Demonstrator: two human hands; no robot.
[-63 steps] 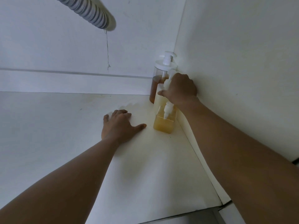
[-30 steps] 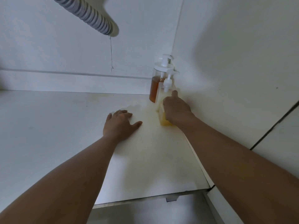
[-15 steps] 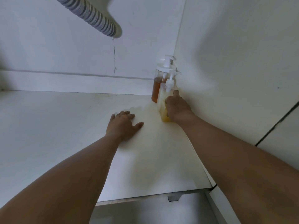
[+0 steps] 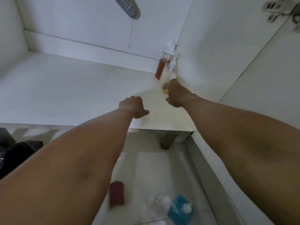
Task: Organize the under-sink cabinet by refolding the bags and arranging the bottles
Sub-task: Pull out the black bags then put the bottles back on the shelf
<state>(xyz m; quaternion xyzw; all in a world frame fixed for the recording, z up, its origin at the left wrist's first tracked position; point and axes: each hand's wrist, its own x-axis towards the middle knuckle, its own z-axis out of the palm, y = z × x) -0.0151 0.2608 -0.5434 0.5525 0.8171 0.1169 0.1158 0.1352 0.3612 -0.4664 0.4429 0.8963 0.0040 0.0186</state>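
Three pump bottles stand in a row in the cabinet's back right corner: a tall amber bottle (image 4: 159, 69), a pale bottle (image 4: 171, 66) in front of it, and a yellow bottle (image 4: 165, 91) nearest me. My right hand (image 4: 177, 94) covers most of the yellow bottle and grips it, thumb on its left side. My left hand (image 4: 134, 108) rests on the white cabinet floor (image 4: 73, 88) to the left of the bottles, holding nothing.
A grey corrugated drain hose (image 4: 129, 6) hangs at the top. On the tiled floor in front of the cabinet lie a blue-liquid bottle (image 4: 179, 208), a clear bottle (image 4: 160, 202) and a dark red object (image 4: 116, 194). Something black (image 4: 14, 153) sits at the left.
The view has pulled back and down, so the room floor and its bottles now show. My right hand went from the pale bottle's pump to the yellow bottle. My left hand stays put.
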